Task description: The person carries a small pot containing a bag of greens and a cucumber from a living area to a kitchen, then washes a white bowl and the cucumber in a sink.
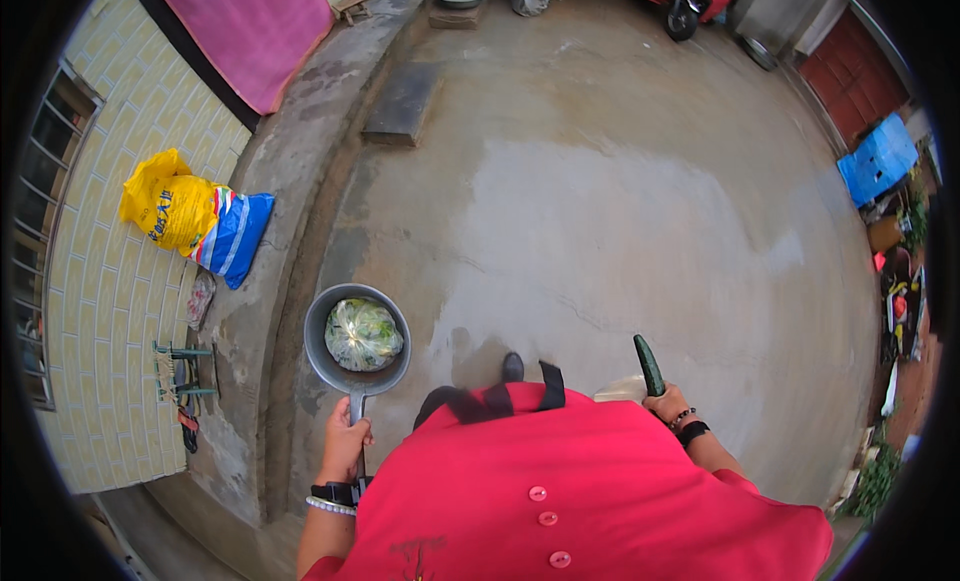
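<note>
My left hand (pixel 346 440) grips the long handle of a grey metal saucepan (pixel 313 339), held out over the ground at my left. Inside the pan sits a clear plastic bag of green vegetables (pixel 364 335), bunched at the top. On the other side my right hand (pixel 670 404) is closed around the lower end of a dark green cucumber (pixel 648 365), which points up and forward. Beside that hand a pale, flat thing (pixel 621 390) shows partly behind my red shirt; what it is and whether I hold it, I cannot tell.
A raised concrete ledge (pixel 300 161) runs along the left wall, with a yellow and blue sack (pixel 196 217) and a small green-framed stool (pixel 186 371). A low dark step (pixel 403 100) juts from it. Wet concrete ground (pixel 600 228) lies ahead. A red vehicle (pixel 694 3) stands far off.
</note>
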`<action>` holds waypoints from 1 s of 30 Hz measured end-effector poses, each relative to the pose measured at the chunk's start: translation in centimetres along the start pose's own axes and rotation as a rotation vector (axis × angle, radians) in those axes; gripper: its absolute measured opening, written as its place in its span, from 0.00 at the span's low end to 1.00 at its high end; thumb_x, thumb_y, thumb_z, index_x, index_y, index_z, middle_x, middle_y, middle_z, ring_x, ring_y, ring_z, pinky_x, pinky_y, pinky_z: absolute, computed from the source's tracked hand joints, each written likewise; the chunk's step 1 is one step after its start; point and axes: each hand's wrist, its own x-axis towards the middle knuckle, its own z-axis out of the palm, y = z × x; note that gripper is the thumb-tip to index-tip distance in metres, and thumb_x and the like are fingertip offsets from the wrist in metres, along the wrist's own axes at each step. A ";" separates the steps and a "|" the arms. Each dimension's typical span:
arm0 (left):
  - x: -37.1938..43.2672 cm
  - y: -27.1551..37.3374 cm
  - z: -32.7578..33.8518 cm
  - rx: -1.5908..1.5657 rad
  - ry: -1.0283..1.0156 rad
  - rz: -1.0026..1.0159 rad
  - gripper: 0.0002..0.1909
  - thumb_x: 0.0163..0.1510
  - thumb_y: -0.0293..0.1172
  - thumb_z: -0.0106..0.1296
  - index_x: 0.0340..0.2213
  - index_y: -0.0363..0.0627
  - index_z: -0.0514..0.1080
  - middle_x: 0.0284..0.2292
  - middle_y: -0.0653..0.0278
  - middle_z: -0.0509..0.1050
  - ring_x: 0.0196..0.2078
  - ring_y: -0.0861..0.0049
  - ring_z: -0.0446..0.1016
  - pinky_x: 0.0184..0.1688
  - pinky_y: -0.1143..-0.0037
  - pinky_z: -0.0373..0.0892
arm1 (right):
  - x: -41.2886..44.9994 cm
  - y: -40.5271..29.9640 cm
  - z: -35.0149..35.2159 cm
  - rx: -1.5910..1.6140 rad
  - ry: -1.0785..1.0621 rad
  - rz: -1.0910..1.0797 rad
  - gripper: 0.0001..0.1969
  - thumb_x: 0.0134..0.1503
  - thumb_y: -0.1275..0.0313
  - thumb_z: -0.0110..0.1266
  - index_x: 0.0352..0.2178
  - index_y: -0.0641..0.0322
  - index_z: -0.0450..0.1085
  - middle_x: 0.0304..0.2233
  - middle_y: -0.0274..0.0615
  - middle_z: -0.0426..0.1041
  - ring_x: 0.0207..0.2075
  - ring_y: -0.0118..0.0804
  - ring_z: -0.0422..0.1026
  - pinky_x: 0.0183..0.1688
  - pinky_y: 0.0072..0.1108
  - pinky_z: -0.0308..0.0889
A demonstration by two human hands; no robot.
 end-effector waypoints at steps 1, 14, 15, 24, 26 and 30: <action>1.0 1.2 0.8 0.008 0.007 0.011 0.20 0.45 0.14 0.44 0.43 0.35 0.61 0.19 0.69 0.64 0.14 0.86 0.62 0.17 0.83 0.62 | 1.7 -1.2 -0.8 0.016 -0.018 0.028 0.13 0.38 0.73 0.56 0.27 0.69 0.66 0.18 0.39 0.70 0.19 0.31 0.68 0.23 0.24 0.65; 22.7 13.0 4.2 -0.036 0.131 0.014 0.22 0.45 0.14 0.45 0.45 0.34 0.60 0.20 0.68 0.65 0.14 0.86 0.61 0.16 0.83 0.61 | 28.5 -28.0 -5.0 -0.135 0.046 -0.178 0.13 0.38 0.74 0.56 0.27 0.68 0.66 0.17 0.38 0.69 0.19 0.30 0.68 0.23 0.22 0.65; 24.8 14.6 4.5 -0.033 0.131 0.021 0.22 0.45 0.14 0.45 0.45 0.34 0.60 0.21 0.68 0.65 0.15 0.86 0.62 0.16 0.83 0.61 | 29.6 -30.6 -5.2 -0.143 0.047 -0.184 0.13 0.38 0.74 0.56 0.27 0.68 0.66 0.17 0.38 0.69 0.19 0.30 0.68 0.23 0.22 0.65; 40.9 30.9 5.9 0.034 0.154 -0.011 0.22 0.46 0.15 0.44 0.46 0.35 0.61 0.22 0.69 0.66 0.16 0.87 0.63 0.17 0.84 0.61 | 41.7 -46.1 -5.3 -0.161 -0.029 -0.127 0.13 0.39 0.73 0.56 0.28 0.69 0.67 0.18 0.39 0.70 0.19 0.31 0.69 0.23 0.23 0.65; 44.5 34.1 7.0 0.043 0.176 0.008 0.21 0.46 0.15 0.44 0.45 0.36 0.62 0.22 0.70 0.66 0.16 0.87 0.63 0.17 0.84 0.61 | 45.8 -49.2 -5.8 -0.148 -0.059 -0.099 0.14 0.38 0.72 0.56 0.28 0.69 0.67 0.18 0.40 0.70 0.19 0.31 0.69 0.23 0.23 0.65; 50.9 40.8 10.0 -0.061 0.176 0.003 0.19 0.45 0.14 0.43 0.42 0.38 0.63 0.21 0.69 0.66 0.16 0.87 0.62 0.17 0.84 0.60 | 55.0 -56.6 -6.0 -0.181 -0.144 -0.113 0.13 0.38 0.72 0.56 0.27 0.69 0.67 0.18 0.39 0.70 0.19 0.30 0.69 0.24 0.23 0.65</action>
